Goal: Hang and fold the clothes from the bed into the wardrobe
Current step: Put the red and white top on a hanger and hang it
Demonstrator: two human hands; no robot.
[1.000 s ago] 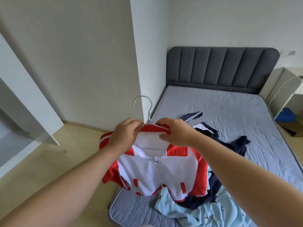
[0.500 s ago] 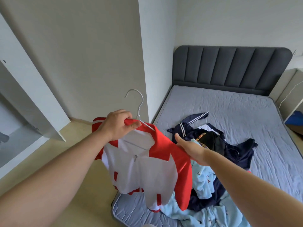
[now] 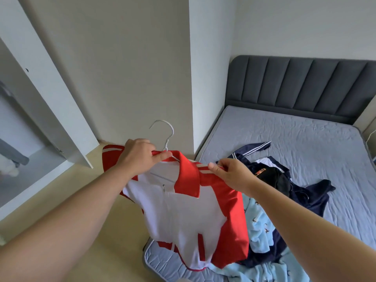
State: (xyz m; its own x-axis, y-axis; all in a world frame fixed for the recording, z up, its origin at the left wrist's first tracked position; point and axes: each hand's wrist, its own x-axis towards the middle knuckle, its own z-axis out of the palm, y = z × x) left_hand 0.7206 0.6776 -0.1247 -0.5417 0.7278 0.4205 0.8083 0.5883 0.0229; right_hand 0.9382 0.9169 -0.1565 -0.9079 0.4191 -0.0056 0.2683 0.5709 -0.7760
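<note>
We see the left hand (image 3: 138,157) curled tight round the collar of the red-and-white zip-front jacket (image 3: 183,216), thumb on top, right at the base of the thin white wire hanger (image 3: 167,131) whose hook pokes up above the knuckles. Over to the right hand (image 3: 230,176): thumb and fingers pinch the jacket's red shoulder, just where the white stripes run. Between the two hands the jacket hangs in the air, collar flopped open, zip pull showing, hem dangling over the near corner of the bed.

Just beyond the right wrist we've got the pile: a dark navy garment with white stripes (image 3: 305,200) sprawled on the grey quilted mattress (image 3: 295,139), and a light blue patterned fabric (image 3: 256,224) lying partly under it, down toward the near edge. The dark grey padded headboard (image 3: 295,82) stands at the far end.

Off to the left, the open white wardrobe (image 3: 50,94) stands well apart from the jacket, with pale yellow flooring (image 3: 114,231) between them.
</note>
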